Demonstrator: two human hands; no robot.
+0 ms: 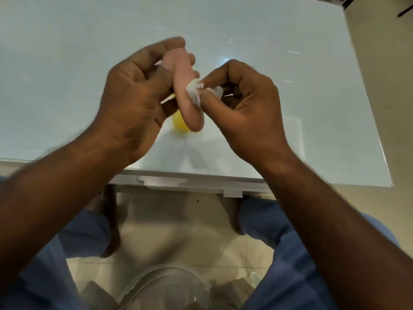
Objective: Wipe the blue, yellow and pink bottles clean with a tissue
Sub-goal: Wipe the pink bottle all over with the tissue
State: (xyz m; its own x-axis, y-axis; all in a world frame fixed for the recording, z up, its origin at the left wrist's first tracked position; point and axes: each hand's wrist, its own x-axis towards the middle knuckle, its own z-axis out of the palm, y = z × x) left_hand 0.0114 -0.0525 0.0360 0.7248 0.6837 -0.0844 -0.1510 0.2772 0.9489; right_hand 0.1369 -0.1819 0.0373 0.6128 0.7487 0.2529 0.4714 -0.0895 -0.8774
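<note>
Seen from above, a person's left hand grips the pink bottle over a pale glass table, fingers curled round the bottle's upper part while its rounded lower end tilts down toward the table's near edge. Just right of the pink bottle, the right hand pinches a crumpled white tissue between thumb and fingertips, and the tissue presses against the bottle's right side at about mid-length. Directly below the pink bottle's lower end, the yellow bottle sits on the table, mostly hidden by the pink one and blurred, so its posture cannot be told. The blue bottle cannot be made out anywhere in this view. Both bare forearms reach in from the near side of the pink bottle, crossing the table's white front edge. Nearer the camera than the pink bottle, below the table edge, blue trouser legs and bare feet stand on a beige tiled floor, and a clear, round plastic container lies between the legs at the bottom of the view.
</note>
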